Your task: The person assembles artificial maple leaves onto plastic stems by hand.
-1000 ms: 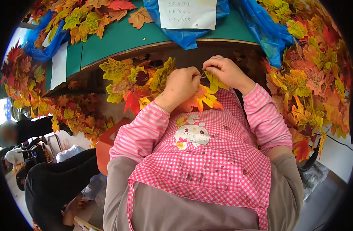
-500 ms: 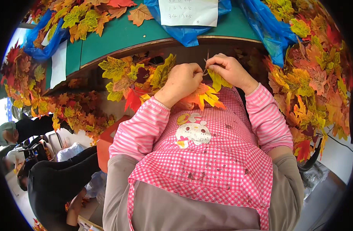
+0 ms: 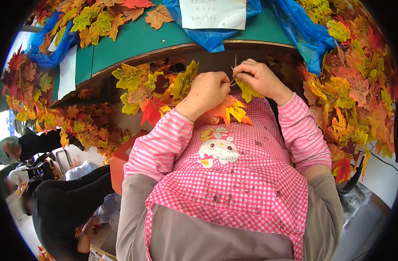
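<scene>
Above my lap, at the edge of the table, both hands work close together on an artificial maple leaf garland (image 3: 130, 77). My left hand (image 3: 207, 92) is closed round its stem, with yellow, red and orange leaves hanging to the left and below. My right hand (image 3: 260, 78) pinches the stem of a yellow-green leaf (image 3: 248, 89) beside the left fingertips. A thin strand runs upward from between the fingers. The exact contact of the fingertips is partly hidden.
In front curves a green table (image 3: 129, 39), with blue plastic bags (image 3: 214, 39) and a white paper sheet (image 3: 213, 15) on it. Heaps of autumn leaves (image 3: 351, 87) hang at both sides. A red box-like object (image 3: 121, 161) stands at left, near co-workers in dark clothes (image 3: 68, 209).
My hands stay almost in place, with only slight finger movement at the stem. At lower left, a co-worker's hand has shifted.
</scene>
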